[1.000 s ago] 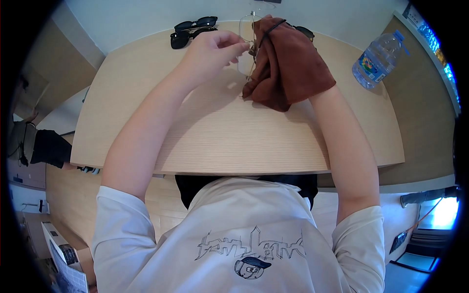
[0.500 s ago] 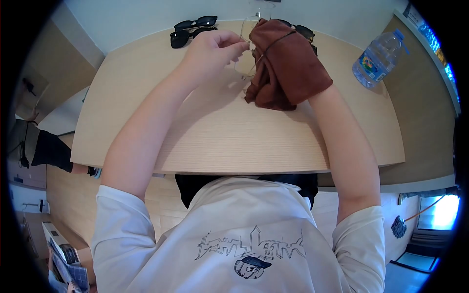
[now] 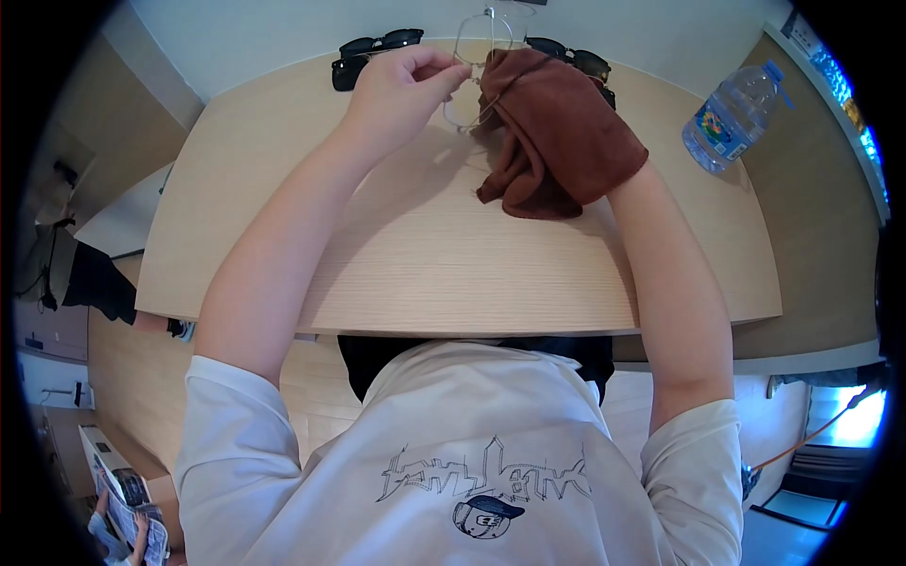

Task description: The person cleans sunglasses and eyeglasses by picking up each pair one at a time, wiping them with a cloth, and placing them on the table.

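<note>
Left hand (image 3: 401, 85) pinching glasses (image 3: 477, 80) frame, held above tabletop (image 3: 425, 255) far edge. Right hand under cloth (image 3: 557, 132), fingers hidden, can't tell. Wipe lens lightly, support frame near lens.

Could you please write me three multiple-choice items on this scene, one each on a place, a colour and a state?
1. Where does the water bottle lie?
A. right part of the table
B. left edge
C. on the floor

2. What colour is the cloth?
A. blue
B. white
C. brown

3. How are the clear glasses held?
A. lying flat on the table
B. pinched by the left hand, above the table
C. worn on the face

Key: 1 A, it lies near the right edge; 2 C, it is reddish brown and covers the right hand; 3 B, left fingers grip the thin frame.
</note>
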Available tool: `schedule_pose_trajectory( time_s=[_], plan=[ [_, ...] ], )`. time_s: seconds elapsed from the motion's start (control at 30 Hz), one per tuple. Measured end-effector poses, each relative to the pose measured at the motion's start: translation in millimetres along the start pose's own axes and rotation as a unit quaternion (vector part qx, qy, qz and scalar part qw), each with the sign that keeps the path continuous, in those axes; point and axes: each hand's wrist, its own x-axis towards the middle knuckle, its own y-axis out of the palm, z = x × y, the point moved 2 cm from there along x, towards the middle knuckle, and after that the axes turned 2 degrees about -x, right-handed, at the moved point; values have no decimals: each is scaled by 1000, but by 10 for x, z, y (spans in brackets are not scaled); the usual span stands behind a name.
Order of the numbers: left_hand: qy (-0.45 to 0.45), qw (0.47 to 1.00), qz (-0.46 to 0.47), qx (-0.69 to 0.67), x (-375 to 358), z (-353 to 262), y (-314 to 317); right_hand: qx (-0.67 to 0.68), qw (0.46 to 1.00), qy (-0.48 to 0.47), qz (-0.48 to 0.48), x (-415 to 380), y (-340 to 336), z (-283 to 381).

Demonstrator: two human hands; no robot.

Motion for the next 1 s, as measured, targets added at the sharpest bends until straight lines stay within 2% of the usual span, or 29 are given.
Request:
schedule_pose_trajectory(
  time_s=[0.07, 0.13, 0.17, 0.23, 0.27, 0.33, 0.47, 0.57, 0.63, 0.67, 0.73, 0.77, 0.83, 0.87, 0.9, 0.93, 0.97, 1.0],
  plan=[
    [0, 1000, 1, -9, 24, -1, 15, -29, 999, -2, 32, 26, -25, 5],
    [-31, 995, -16, -90, 41, -6, 11, -62, 992, -95, -45, 64, -47, 16],
    [-31, 995, -16, -90, 49, -6, 8, -63, 992, -95, -45, 62, -68, 30],
    [-36, 993, -14, -108, 59, -3, -1, -74, 991, -59, 97, 76, -102, 104],
    [-34, 994, -14, -108, 61, -6, -9, -76, 991, -60, 97, 72, -71, 83],
    [-35, 992, -5, -124, 54, -12, -13, -56, 996, -73, 14, 72, -27, 56],
    [-59, 987, 3, -152, 117, 90, -82, -115, 990, -85, -5, 129, -82, 108],
    [-78, 977, 6, -197, 116, 125, -150, -122, 990, -73, 23, 137, -83, 113],
    [-101, 970, 1, -223, 133, 160, -182, -118, 987, -105, -40, 117, -99, 83],
    [-101, 970, 1, -223, 148, 177, -203, -118, 987, -105, -40, 117, -91, 74],
    [-110, 945, -15, -308, 181, 233, -269, -125, 989, -65, 48, 117, -41, 45],
    [-110, 945, -15, -308, 207, 264, -321, -125, 989, -65, 48, 49, 90, -90],
    [-101, 939, -6, -329, 253, 307, -411, 63, 992, -103, -33, -95, 331, -328],
    [-100, 939, -5, -330, 256, 317, -420, 62, 992, -103, -33, -117, 330, -390],
    [-112, 935, 45, -333, 242, 308, -407, 162, 986, 32, -27, -46, 228, -369],
    [-124, 929, 95, -336, 218, 297, -389, 259, 951, 166, -21, -5, 162, -348],
    [-123, 929, 94, -336, 194, 293, -364, 240, 954, 180, -21, 10, 94, -268],
    [-124, 939, 119, -298, 162, 269, -292, 170, 977, 129, -28, 11, 42, -165]
  ],
)
